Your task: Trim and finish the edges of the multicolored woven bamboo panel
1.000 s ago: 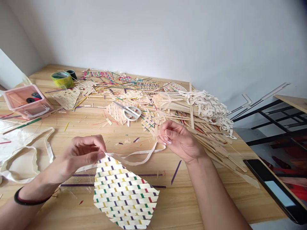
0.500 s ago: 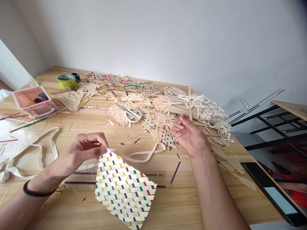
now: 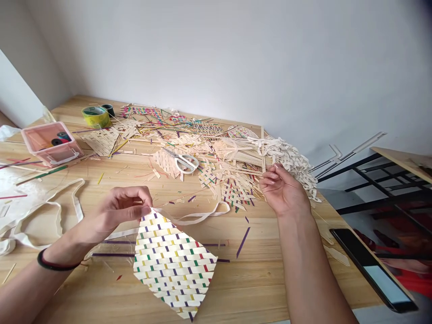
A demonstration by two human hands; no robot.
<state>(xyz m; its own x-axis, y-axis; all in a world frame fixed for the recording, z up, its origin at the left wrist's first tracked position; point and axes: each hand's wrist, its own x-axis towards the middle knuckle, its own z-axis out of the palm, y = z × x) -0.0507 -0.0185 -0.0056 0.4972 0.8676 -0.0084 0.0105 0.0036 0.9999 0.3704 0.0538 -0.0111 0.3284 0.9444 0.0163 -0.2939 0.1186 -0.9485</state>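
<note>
My left hand (image 3: 130,208) pinches the top corner of a woven panel (image 3: 175,261) made of pale strips crossed by purple, green, yellow and red ones. From that same corner a white fabric tape (image 3: 202,217) runs out and loops over the table. Raised at the right, my right hand (image 3: 281,186) has its thumb and fingertips pressed together; whatever is between them is too fine to make out. Behind that hand lie pale flat strips (image 3: 249,155) and a tangle of white tape (image 3: 286,155).
White-handled scissors (image 3: 186,164) lie mid-table among woven scraps (image 3: 232,191). A pink box (image 3: 50,144) with thread spools and a roll of yellow tape (image 3: 96,118) stand at the left. A phone (image 3: 373,270) rests by the right edge, near a black rack (image 3: 367,175).
My right hand has moved a little to the right, away from the panel, with its fingertips still together. My left hand keeps its grip on the corner. The camera view has shifted slightly.
</note>
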